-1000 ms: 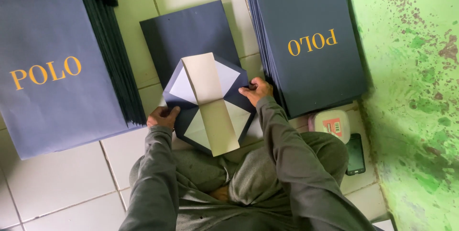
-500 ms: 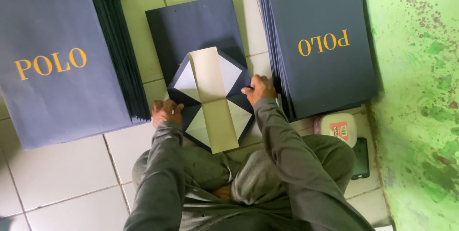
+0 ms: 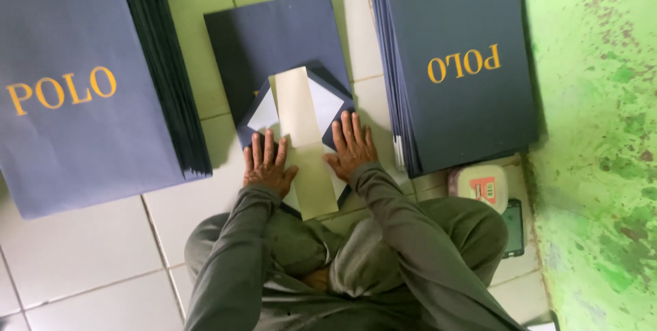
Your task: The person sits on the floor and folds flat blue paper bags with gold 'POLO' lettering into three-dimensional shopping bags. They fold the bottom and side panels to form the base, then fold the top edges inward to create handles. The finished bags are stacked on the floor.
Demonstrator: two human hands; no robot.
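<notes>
While both hands press flat, fingers spread, nothing gripped: left hand (image 3: pixel 268 164) and right hand (image 3: pixel 350 146) sit either side of cream strip (image 3: pixel 303 136) on folded blue bag (image 3: pixel 294 132), on floor (image 3: pixel 89 242) between two blue stacks. Risk: uneven push, so flaps slide, fold goes crooked. Strip could shift off middle. Bag could skid on smooth tile. Left stack (image 3: pixel 75 84) leans near, could slump.

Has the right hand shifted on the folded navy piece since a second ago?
Yes. The right hand moved from the outer corner inward, now flat beside the cream strip of the folded navy piece.
</notes>
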